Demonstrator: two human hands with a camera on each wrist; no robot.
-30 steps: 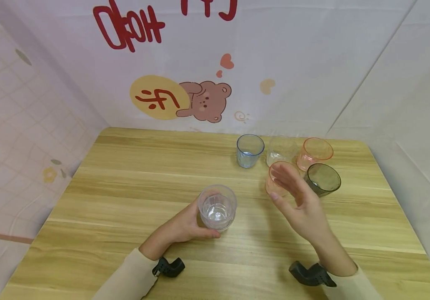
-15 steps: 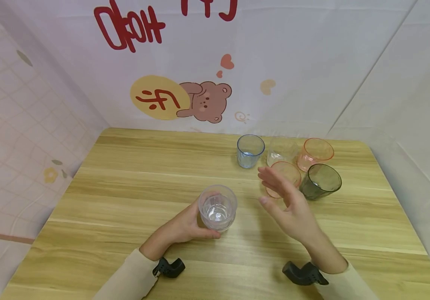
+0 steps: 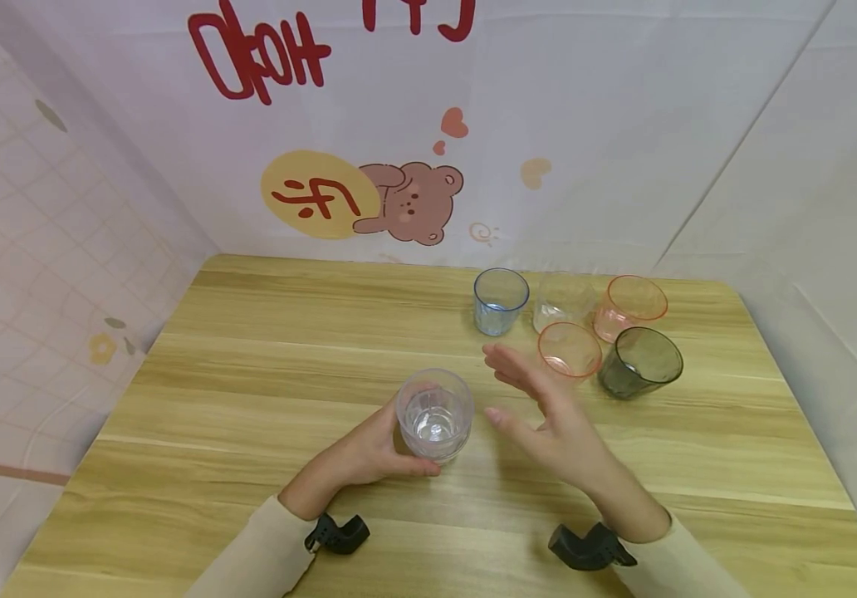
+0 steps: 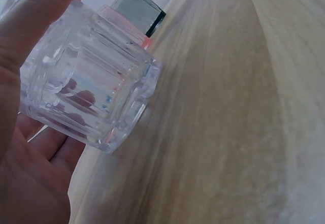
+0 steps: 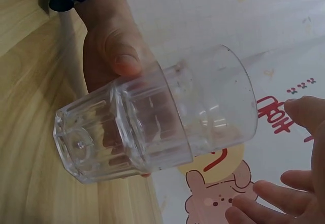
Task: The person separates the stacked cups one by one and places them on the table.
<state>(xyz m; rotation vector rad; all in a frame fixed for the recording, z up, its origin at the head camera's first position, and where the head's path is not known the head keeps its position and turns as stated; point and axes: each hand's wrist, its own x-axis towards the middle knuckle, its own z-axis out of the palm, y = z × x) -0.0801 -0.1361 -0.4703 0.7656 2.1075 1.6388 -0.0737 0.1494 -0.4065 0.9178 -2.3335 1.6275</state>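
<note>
Two clear plastic cups (image 3: 436, 419), one nested in the other, stand near the middle of the table. My left hand (image 3: 369, 453) grips them from the left side, thumb at the front and fingers around the back. In the right wrist view the inner cup (image 5: 223, 99) rises above the rim of the ribbed outer cup (image 5: 101, 137). My right hand (image 3: 551, 428) hovers to the right of the stack, holding nothing, its thumb and fingers spread apart and facing the cups. Behind it stands a cup with an orange rim (image 3: 569, 365).
A blue cup (image 3: 499, 311), another clear cup (image 3: 561, 303), a pink-orange cup (image 3: 626, 311) and a smoky dark cup (image 3: 634, 370) stand toward the back right of the wooden table (image 3: 271, 332). A printed cloth wall (image 3: 585, 108) rises behind the table.
My right hand has moved left, from in front of the orange-rimmed cup toward the stacked clear cups. The left hand and its cups have stayed in place.
</note>
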